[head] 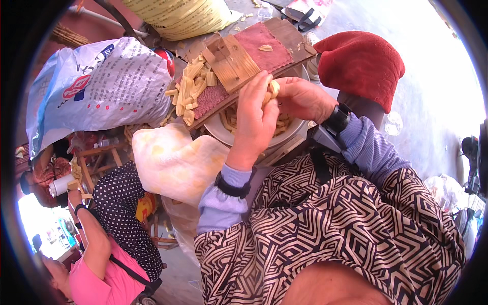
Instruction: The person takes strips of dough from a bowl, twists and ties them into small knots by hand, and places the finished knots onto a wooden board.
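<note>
My left hand (254, 124) and my right hand (305, 98) meet in front of me, above the near edge of a wooden board (280, 28). Between their fingertips is a small looped coil of pale yellow, straw-like strip (273, 89), and both hands grip it. My fingers hide part of the coil. On the board lie a reddish cloth (263, 45), a wooden block (231, 63) with a recess and a pile of flat yellow strip pieces (193, 85). Beneath the board and my hands, a white basin (217, 131) holds more yellow pieces.
A red cloth (360, 68) covers my raised knee at right, and a cream cloth (179, 160) lies at left. A large printed sack (110, 87) and a yellow sack (183, 17) stand beyond. A person in a pink top (110, 274) works at lower left beside a wooden stool (101, 152).
</note>
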### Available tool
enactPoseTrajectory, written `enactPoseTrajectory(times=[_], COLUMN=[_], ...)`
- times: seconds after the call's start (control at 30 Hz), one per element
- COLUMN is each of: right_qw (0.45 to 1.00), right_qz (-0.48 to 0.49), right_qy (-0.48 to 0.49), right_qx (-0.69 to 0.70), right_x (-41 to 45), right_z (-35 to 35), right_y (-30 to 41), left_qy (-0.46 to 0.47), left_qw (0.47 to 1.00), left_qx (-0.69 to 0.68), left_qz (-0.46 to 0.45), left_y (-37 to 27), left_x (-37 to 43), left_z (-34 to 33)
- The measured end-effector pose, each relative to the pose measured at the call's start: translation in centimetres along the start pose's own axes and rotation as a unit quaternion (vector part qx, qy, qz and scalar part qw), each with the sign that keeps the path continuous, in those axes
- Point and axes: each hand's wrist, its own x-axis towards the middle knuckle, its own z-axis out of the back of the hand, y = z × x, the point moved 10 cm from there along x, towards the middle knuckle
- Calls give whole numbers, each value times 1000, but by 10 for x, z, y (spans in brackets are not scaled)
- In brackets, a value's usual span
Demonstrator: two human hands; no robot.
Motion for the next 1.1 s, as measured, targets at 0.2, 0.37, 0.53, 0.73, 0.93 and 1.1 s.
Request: enactPoseTrajectory(times=[0.2,0.37,0.53,0.73,0.93,1.1], right_qw=[759,658,726,849,760,810], right_qz=[313,402,396,263,282,221], right_qy=[-169,-214,-258,-197,-166,-181], right_qx=[-546,-601,-500,-414,-561,-513], right_x=[-26,-43,-43,-39,-57,-46], right_z=[-28,-47,-12,8,-36,-28], right_y=[66,83,94,92,97,72], left_qy=[-14,-68,-12,30,7,23], left_qw=[992,914,681,970,961,923], left_qx=[-5,-210,-469,-70,276,360], left_qz=[127,341,562,232,-26,-130], left_y=[18,63,37,32,-18,-44], left_x=[11,-14,-83,-39,-12,-6], left_z=[0,-13,-60,8,23,12])
